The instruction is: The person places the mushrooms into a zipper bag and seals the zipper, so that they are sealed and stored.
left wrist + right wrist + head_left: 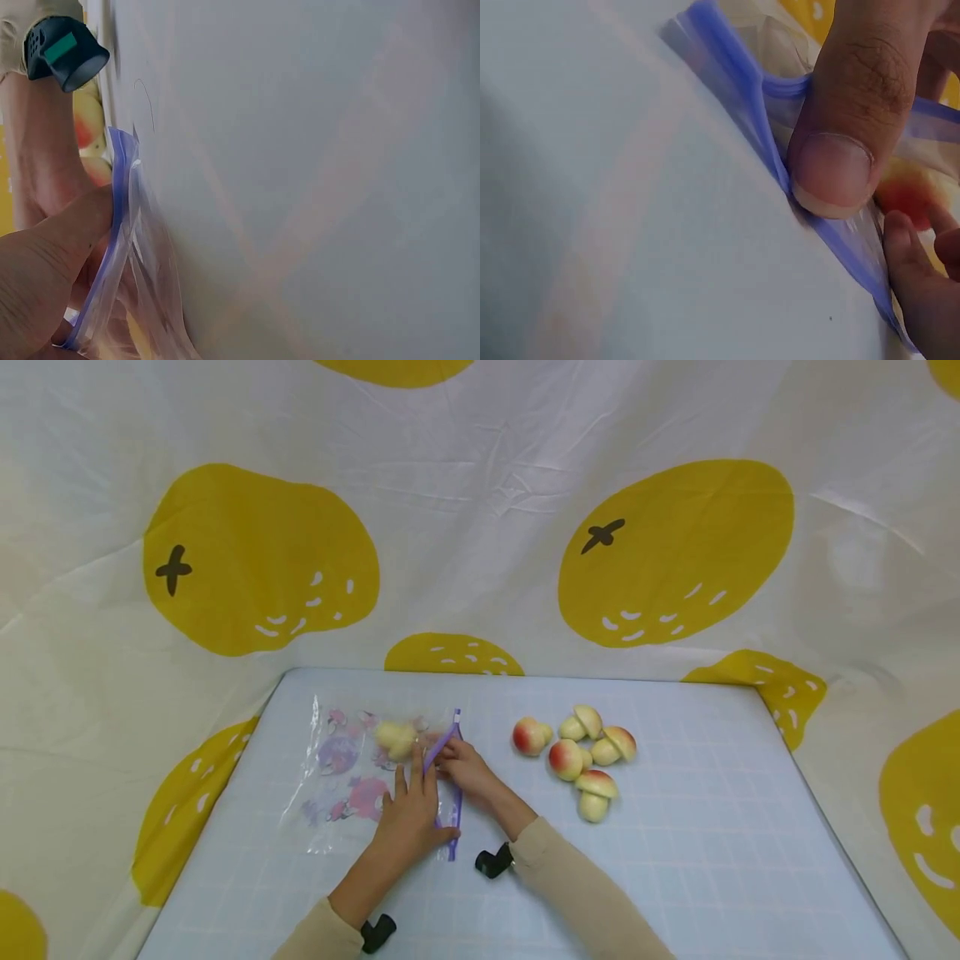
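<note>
Flat on the table lies a clear zip bag [333,797] with pink and lilac prints and a purple zip edge [731,56]. A pale yellow toy mushroom [393,739] is inside it; a red patch on it shows in the right wrist view. My left hand [408,814] rests across the bag with fingers spread, its thumb [836,169] against the lower zip strip, and the mouth gapes. My right hand [468,777] reaches into the mouth from the right, fingertips partly behind the raised upper strip and close to the mushroom.
To the right of the bag, several red-and-yellow toy mushrooms [570,760] lie in a loose group. A pale blue checked cloth [697,860] covers the table. A white curtain [465,552] with big yellow fruit prints hangs behind. Black wrist cameras [492,862] sit beneath both wrists.
</note>
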A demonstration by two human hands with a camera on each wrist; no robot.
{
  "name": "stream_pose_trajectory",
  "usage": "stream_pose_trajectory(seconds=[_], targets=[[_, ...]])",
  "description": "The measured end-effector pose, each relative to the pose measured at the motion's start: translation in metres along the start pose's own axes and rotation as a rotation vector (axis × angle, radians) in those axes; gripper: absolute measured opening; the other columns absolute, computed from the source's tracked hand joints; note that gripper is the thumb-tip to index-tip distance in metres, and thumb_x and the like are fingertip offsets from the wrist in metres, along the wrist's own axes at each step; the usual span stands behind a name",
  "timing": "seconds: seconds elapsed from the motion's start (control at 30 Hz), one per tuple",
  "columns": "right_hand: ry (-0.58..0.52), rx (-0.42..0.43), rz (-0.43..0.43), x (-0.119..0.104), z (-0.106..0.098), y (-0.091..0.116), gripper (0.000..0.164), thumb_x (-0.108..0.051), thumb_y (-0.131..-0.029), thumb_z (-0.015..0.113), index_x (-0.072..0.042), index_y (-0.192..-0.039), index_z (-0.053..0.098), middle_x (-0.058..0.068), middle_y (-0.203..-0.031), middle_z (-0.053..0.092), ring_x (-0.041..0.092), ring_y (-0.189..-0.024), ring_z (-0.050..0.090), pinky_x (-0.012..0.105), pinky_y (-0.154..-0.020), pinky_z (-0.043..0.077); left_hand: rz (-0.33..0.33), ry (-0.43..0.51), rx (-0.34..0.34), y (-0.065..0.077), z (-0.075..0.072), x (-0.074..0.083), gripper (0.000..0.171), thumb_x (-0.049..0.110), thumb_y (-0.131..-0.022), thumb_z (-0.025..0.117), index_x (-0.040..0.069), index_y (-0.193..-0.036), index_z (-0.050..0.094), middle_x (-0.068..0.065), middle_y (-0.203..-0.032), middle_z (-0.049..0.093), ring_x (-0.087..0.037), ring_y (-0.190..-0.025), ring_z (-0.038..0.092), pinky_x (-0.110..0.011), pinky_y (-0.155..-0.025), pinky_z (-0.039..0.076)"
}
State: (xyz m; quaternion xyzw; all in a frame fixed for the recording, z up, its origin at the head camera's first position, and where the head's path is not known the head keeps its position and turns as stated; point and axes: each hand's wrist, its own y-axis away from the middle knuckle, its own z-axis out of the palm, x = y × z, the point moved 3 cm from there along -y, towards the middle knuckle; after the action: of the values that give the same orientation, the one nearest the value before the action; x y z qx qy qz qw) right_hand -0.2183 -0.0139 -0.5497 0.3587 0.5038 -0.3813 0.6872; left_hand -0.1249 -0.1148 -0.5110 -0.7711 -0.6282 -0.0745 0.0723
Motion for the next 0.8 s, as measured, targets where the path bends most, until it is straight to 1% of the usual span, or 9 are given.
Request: stream_pose_trajectory(seconds=[0.1,0.27,0.33,0.4,0.47,0.57,0.67,0.73,0.8], targets=[[0.011,0.001,0.025,0.004,0.003,-0.005,0.060,0.017,-0.081,0.046,0.002,-0.139,0.055,0.017,-0.126,0.066,0.016,-0.099,0.062,0.026,-0.080,0.049,0.003,0.014,-0.002,0.000,0.001,0.000,0.121,0.054,-0.065,0.090,-0.007,-0.151,0.032,-0.028,-0.163,0.001,-0.061,-0.134,0.031,-0.073,-0.089,0.043],[0.002,-0.037,0.020,0.004,0.008,-0.012,0.053,0.013,-0.089,0.048,-0.001,-0.139,0.056,0.012,-0.132,0.064,0.016,-0.108,0.061,0.024,-0.084,0.045,0.005,0.019,-0.001,0.000,0.002,-0.001,0.126,0.055,-0.066,0.090,-0.009,-0.153,0.025,-0.028,-0.163,-0.001,-0.060,-0.135,0.030,-0.073,-0.089,0.043],[-0.013,-0.070,0.005,0.002,0.009,-0.014,0.050,0.012,-0.092,0.047,0.001,-0.140,0.055,0.013,-0.136,0.061,0.016,-0.114,0.059,0.024,-0.087,0.044,0.007,0.018,0.003,-0.001,0.002,-0.001,0.127,0.055,-0.066,0.090,-0.008,-0.154,0.024,-0.029,-0.163,0.002,-0.060,-0.135,0.030,-0.074,-0.088,0.043],[-0.012,-0.090,-0.003,0.001,0.009,-0.014,0.050,0.013,-0.092,0.046,0.002,-0.141,0.054,0.014,-0.137,0.060,0.014,-0.115,0.058,0.023,-0.089,0.043,0.011,0.024,0.006,-0.001,0.002,-0.001,0.127,0.054,-0.066,0.090,-0.008,-0.154,0.024,-0.029,-0.162,0.004,-0.060,-0.134,0.030,-0.075,-0.087,0.043],[-0.008,-0.090,-0.003,0.000,0.008,-0.012,0.050,0.013,-0.093,0.046,0.003,-0.141,0.053,0.017,-0.135,0.060,0.015,-0.111,0.059,0.023,-0.087,0.044,0.010,0.031,0.005,-0.001,0.002,-0.001,0.127,0.054,-0.066,0.090,-0.008,-0.154,0.023,-0.029,-0.162,0.004,-0.060,-0.134,0.030,-0.075,-0.087,0.042],[0.032,-0.067,-0.007,-0.002,0.003,-0.006,0.049,0.013,-0.093,0.048,0.006,-0.140,0.052,0.021,-0.130,0.063,0.014,-0.104,0.062,0.024,-0.086,0.049,0.001,0.035,-0.008,-0.001,0.003,-0.002,0.127,0.054,-0.066,0.090,-0.007,-0.155,0.022,-0.027,-0.163,0.001,-0.060,-0.135,0.029,-0.075,-0.086,0.043],[0.064,-0.052,-0.020,-0.007,-0.003,0.003,0.045,0.014,-0.092,0.049,0.011,-0.137,0.050,0.025,-0.126,0.063,0.021,-0.104,0.065,0.031,-0.088,0.053,-0.013,0.033,-0.026,-0.002,0.004,-0.003,0.127,0.054,-0.066,0.090,-0.007,-0.155,0.023,-0.025,-0.164,-0.002,-0.060,-0.136,0.027,-0.074,-0.087,0.043],[0.076,-0.061,-0.033,-0.011,-0.009,0.010,0.042,0.013,-0.094,0.050,0.013,-0.136,0.048,0.028,-0.128,0.061,0.031,-0.112,0.064,0.037,-0.093,0.053,-0.018,0.032,-0.034,-0.002,0.003,-0.003,0.126,0.055,-0.066,0.090,-0.006,-0.154,0.024,-0.025,-0.164,-0.003,-0.059,-0.137,0.026,-0.074,-0.088,0.043],[0.100,-0.068,-0.047,-0.016,-0.015,0.017,0.041,0.010,-0.096,0.052,0.013,-0.137,0.046,0.031,-0.130,0.058,0.039,-0.118,0.060,0.041,-0.097,0.051,-0.020,0.029,-0.039,-0.002,0.003,-0.004,0.124,0.055,-0.066,0.090,-0.006,-0.154,0.026,-0.026,-0.164,-0.002,-0.059,-0.137,0.026,-0.074,-0.088,0.043]])
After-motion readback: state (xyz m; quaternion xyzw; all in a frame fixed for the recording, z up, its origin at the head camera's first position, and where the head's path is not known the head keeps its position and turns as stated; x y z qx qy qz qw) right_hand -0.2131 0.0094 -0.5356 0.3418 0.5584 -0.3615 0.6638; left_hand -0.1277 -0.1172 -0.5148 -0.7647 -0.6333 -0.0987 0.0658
